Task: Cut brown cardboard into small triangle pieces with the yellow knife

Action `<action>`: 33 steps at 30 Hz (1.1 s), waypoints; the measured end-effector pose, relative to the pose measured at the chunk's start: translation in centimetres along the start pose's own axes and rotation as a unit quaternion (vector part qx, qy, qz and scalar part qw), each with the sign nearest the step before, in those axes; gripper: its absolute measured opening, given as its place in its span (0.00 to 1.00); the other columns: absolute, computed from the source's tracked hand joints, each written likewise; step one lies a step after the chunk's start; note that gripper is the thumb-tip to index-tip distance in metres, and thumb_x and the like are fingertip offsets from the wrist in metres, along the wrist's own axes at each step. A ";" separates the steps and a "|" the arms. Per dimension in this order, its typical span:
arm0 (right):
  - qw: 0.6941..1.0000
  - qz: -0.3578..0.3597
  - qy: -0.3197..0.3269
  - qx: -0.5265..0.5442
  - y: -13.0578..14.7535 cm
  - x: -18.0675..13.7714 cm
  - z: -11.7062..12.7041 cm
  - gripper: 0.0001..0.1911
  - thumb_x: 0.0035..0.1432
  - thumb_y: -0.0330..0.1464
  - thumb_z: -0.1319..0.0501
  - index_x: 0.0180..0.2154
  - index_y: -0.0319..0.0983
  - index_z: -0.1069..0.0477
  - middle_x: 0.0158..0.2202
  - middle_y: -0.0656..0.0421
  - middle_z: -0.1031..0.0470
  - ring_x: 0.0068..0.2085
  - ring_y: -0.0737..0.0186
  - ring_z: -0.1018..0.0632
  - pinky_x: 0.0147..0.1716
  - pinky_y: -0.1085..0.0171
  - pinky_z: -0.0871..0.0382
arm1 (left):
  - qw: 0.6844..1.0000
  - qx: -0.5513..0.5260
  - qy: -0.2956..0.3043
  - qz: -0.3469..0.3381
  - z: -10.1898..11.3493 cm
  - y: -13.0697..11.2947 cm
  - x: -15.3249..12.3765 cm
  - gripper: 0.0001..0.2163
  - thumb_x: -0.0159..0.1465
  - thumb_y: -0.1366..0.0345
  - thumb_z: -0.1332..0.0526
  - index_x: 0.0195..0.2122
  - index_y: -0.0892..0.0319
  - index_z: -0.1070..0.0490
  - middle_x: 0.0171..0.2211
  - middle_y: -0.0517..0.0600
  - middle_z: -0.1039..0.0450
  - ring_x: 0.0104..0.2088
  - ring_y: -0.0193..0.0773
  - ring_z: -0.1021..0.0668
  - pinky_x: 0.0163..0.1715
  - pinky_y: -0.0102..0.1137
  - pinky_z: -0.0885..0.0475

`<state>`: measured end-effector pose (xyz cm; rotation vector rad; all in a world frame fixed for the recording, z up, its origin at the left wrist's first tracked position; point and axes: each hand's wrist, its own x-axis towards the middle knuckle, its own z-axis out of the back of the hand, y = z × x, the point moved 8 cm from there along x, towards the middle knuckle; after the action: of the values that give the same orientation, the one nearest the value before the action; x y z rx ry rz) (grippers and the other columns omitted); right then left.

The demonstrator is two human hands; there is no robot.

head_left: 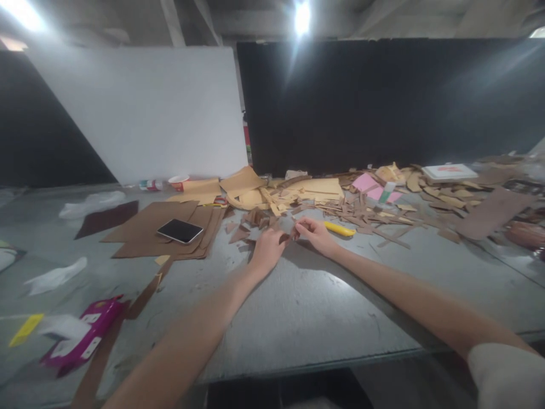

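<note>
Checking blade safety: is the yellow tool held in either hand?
No: the yellow tool lies on the table beside the right hand, whose fingers pinch a brown scrap instead.

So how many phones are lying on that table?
1: a black flat phone on the brown cardboard sheets, left of the left hand. Others could be hidden under the brown cardboard scraps.

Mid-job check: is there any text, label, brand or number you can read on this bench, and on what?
Nothing can be read.
Magenta package: white labels, print blurred.
White flat box: red mark, too blurred.
Cup and bottle: coloured print, too small.
Phone: screen dark.
Brown scrap held by left hand and right hand: no print seen.
</note>
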<state>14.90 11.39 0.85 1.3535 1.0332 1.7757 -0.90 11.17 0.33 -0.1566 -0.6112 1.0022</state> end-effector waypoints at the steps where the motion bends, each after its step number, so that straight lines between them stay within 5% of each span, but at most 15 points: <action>1: 1.000 -0.001 0.002 -0.007 0.0 0.0 0.0 0.25 0.69 0.57 0.35 0.39 0.42 0.25 0.34 0.57 0.16 0.33 0.59 0.19 0.40 0.58 0.23 | 1.000 0.008 0.001 0.001 0.0 -0.1 0.0 0.05 0.72 0.65 0.32 0.43 0.57 0.16 0.36 0.53 0.21 0.41 0.46 0.19 0.44 0.35 0.27; 16: 0.998 0.002 -0.046 -0.048 -0.1 0.0 0.7 0.25 0.69 0.56 0.36 0.38 0.40 0.24 0.34 0.56 0.19 0.34 0.61 0.22 0.40 0.60 0.25 | 0.999 0.031 0.009 -0.004 -0.3 -0.4 0.0 0.07 0.73 0.62 0.33 0.46 0.58 0.16 0.39 0.55 0.19 0.44 0.51 0.17 0.47 0.39 0.24; 28: 0.999 -0.005 -0.014 -0.044 0.2 0.0 0.2 0.24 0.68 0.56 0.35 0.38 0.41 0.23 0.33 0.57 0.18 0.33 0.60 0.21 0.39 0.60 0.24 | 0.999 0.034 0.013 -0.004 -0.6 -0.2 0.0 0.06 0.74 0.63 0.34 0.45 0.57 0.18 0.39 0.55 0.19 0.44 0.51 0.16 0.48 0.40 0.24; 33: 0.998 -0.015 0.006 -0.059 0.4 -0.2 -0.2 0.23 0.68 0.55 0.35 0.39 0.42 0.23 0.35 0.56 0.16 0.35 0.57 0.19 0.40 0.58 0.22 | 1.000 -0.009 -0.006 -0.004 -0.5 -0.3 -0.2 0.14 0.73 0.64 0.33 0.58 0.56 0.27 0.46 0.56 0.18 0.49 0.51 0.16 0.48 0.39 0.23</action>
<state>14.78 11.04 1.07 1.2501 0.9364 1.7950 -0.51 10.92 -0.10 -0.1637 -0.6306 0.9914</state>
